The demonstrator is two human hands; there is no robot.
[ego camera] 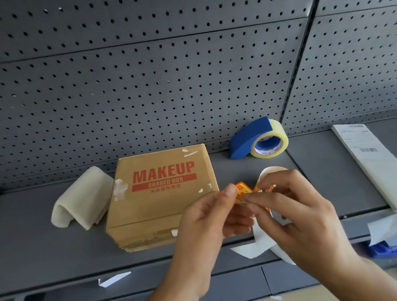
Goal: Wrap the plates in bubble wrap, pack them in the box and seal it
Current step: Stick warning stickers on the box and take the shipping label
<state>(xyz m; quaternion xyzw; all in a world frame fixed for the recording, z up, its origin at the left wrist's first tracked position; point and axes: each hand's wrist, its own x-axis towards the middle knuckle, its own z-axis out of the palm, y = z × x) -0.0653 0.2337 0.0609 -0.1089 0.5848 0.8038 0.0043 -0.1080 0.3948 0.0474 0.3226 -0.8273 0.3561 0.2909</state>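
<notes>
Nearest the lens, noted left hand (209, 222) and right hand (300, 216) brought together over the shelf front, thumb and forefinger of each pinched tight on one small orange-and-yellow sticker (242, 191), glossy and creased. Judged to be peeling it from its white backing strip (262, 238), trailing limp and papery below the palms. Behind all, recorded grey perforated steel pegboard (163, 70), matte and rigid. Beneath it, grey metal shelf (35, 244), flat and smooth, serving as packing bench. Found cardboard box (163, 192) standing on the shelf just beyond the left hand, flaps down, printed MAKEUP SHARED BOX in red, scuffed, with torn label remnants; sealing not confirmed. No sight of plates; presumed inside, unverifiable. At right, stack of white printed forms (367, 162) with barcodes, overhanging the shelf edge. Just beside the box's left wall, folded whitish cushioning sheet (83, 200), soft and foam-like, apparently spare. At the back by the pegboard, blue plastic tape dispenser (260, 139) loaded with clear tape, parked within reach, presumably for sealing.
</notes>
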